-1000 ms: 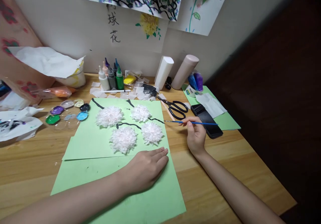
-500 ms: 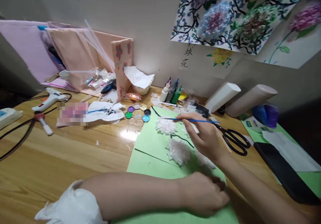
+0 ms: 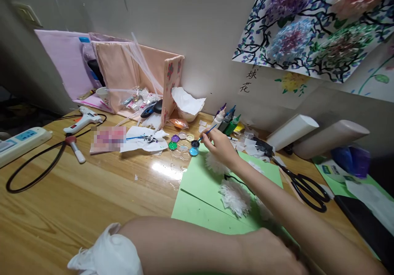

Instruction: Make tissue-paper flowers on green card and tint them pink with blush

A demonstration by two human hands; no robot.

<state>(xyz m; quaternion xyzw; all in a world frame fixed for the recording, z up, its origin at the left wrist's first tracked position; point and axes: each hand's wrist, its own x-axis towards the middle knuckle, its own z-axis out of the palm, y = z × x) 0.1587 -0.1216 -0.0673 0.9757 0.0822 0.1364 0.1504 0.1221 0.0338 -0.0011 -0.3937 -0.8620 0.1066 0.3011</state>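
Observation:
My right hand (image 3: 220, 143) grips a thin blue paintbrush (image 3: 207, 133), its tip at the black paint well (image 3: 195, 144) of a clear flower-shaped palette (image 3: 181, 154). Below that arm lies a green sheet (image 3: 197, 184) bearing white fluffy paper flowers (image 3: 235, 197) and a black painted branch line (image 3: 238, 180). Across the sheet's near edge rests my left forearm, with my left hand (image 3: 271, 252) low in the picture. Blur and the bottom edge hide its fingers, so I cannot tell whether they hold anything.
Paint bottles (image 3: 226, 121) stand behind the palette. Black scissors (image 3: 304, 186) and two paper rolls (image 3: 292, 131) are on the right. Leftward lie a paint-stained tissue (image 3: 146, 141) with another brush, a glue gun (image 3: 81, 119) and a power strip (image 3: 24, 143).
My right hand has moved the brush left from the flowers on the green sheet to the black paint. The view has swung left. My left arm still lies across the sheet.

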